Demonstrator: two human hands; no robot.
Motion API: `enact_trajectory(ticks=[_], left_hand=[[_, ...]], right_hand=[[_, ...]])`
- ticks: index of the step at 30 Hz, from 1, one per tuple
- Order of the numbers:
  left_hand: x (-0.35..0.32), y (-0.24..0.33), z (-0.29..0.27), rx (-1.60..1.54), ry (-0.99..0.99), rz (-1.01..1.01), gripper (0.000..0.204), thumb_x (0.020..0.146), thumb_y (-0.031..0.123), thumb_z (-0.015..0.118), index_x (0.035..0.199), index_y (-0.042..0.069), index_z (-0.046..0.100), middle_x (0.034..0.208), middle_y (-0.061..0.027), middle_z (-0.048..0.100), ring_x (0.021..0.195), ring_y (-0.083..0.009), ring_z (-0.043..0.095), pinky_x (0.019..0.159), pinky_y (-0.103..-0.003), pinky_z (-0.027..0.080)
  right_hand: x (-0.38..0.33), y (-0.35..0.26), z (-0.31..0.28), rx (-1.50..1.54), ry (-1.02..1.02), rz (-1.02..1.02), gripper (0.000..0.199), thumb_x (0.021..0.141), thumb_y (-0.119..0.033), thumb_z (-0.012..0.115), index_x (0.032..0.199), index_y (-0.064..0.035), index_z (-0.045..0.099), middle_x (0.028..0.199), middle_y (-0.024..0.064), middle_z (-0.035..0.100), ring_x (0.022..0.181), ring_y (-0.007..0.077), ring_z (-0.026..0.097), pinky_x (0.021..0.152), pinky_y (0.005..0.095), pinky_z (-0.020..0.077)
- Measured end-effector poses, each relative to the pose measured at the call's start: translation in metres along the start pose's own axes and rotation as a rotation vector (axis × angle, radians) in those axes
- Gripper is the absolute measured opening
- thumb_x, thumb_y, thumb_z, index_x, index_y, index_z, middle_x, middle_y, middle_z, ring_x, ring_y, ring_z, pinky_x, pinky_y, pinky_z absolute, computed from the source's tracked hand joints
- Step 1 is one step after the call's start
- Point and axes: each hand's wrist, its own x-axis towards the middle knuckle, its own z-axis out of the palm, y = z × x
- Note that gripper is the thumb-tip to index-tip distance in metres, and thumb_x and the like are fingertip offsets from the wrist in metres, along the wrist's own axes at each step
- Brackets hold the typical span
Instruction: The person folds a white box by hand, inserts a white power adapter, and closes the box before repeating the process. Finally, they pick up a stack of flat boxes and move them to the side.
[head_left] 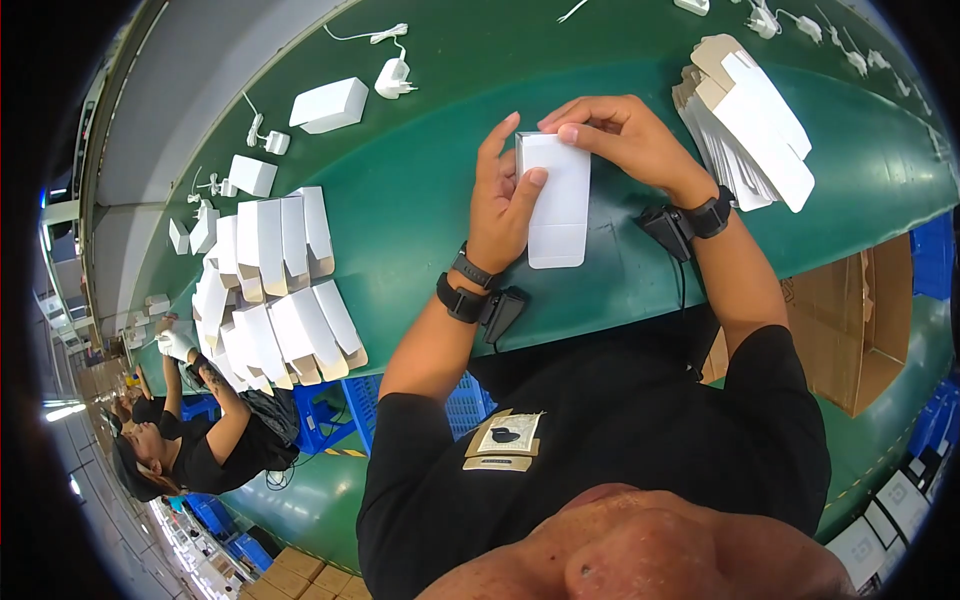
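A white carton sleeve (555, 205), flat and rectangular with a tab at its lower end, lies upright in the middle of the green table (420, 200). A fanned stack of flat white carton blanks (750, 130) sits to its right, near the table's far edge. To its left stand rows of folded white boxes (275, 300) with open flaps, and farther back a closed white box (330, 105) lies beside a white charger with cable (393, 75). A brown cardboard box (860, 320) stands open below the table at the right.

Both forearms reach forward from the lower edge, each with a black wrist strap. The left hand (505, 195) grips the sleeve's left edge, thumb on its face and fingers extended upward. The right hand (625, 135) curls over the sleeve's top edge, fingertips pinching it.
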Motion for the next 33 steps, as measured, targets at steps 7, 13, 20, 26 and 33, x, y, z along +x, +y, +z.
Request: enact_trajectory(ticks=[7, 13, 20, 26, 33], left_hand=[[0.002, -0.011, 0.001, 0.029, 0.04, 0.056, 0.042, 0.101, 0.015, 0.053, 0.138, 0.005, 0.037, 0.109, -0.0135, 0.063, 0.091, -0.0142, 0.062, 0.078, -0.028, 0.05], [-0.009, 0.006, -0.015, -0.124, 0.238, -0.08, 0.04, 0.104, 0.026, 0.047, 0.137, 0.006, 0.036, 0.112, -0.0129, 0.06, 0.094, -0.0151, 0.061, 0.078, -0.028, 0.05], [-0.044, -0.011, -0.041, -0.102, 0.554, 0.057, 0.042, 0.105, 0.031, 0.043, 0.138, 0.006, 0.035, 0.115, -0.0119, 0.057, 0.096, -0.0156, 0.059, 0.078, -0.027, 0.05], [-0.068, 0.003, -0.051, -0.102, 0.51, 0.012, 0.036, 0.105, 0.032, 0.042, 0.129, 0.005, 0.044, 0.104, -0.008, 0.059, 0.085, -0.0123, 0.058, 0.071, -0.026, 0.048], [-0.096, 0.013, -0.027, -0.162, 0.335, -0.027, 0.038, 0.106, 0.033, 0.041, 0.093, 0.004, 0.061, 0.065, 0.0011, 0.047, 0.061, -0.0078, 0.044, 0.058, -0.025, 0.04]], right_hand=[[-0.002, 0.005, -0.001, -0.059, -0.081, -0.065, 0.025, 0.095, -0.011, 0.064, 0.117, -0.0004, 0.068, 0.117, 0.0091, 0.067, 0.1, 0.012, 0.061, 0.086, 0.0254, 0.0502], [0.003, 0.004, 0.027, -0.368, 0.043, 0.099, 0.031, 0.095, -0.016, 0.065, 0.122, -0.0013, 0.064, 0.105, 0.0069, 0.065, 0.093, 0.0105, 0.061, 0.082, 0.0263, 0.0521], [0.029, 0.038, 0.034, 0.255, 0.399, 0.149, 0.033, 0.096, -0.018, 0.063, 0.122, 0.0005, 0.057, 0.106, 0.0091, 0.062, 0.088, 0.0146, 0.063, 0.084, 0.0292, 0.0555], [0.088, 0.053, 0.055, 0.219, 0.505, 0.115, 0.027, 0.097, -0.017, 0.06, 0.116, 0.0018, 0.056, 0.112, 0.0112, 0.06, 0.088, 0.0198, 0.065, 0.085, 0.0326, 0.0579], [0.012, 0.019, 0.08, -0.902, 0.416, -0.04, 0.025, 0.094, -0.023, 0.064, 0.108, -0.0025, 0.067, 0.087, 0.0106, 0.07, 0.078, 0.0195, 0.067, 0.073, 0.0324, 0.0521]])
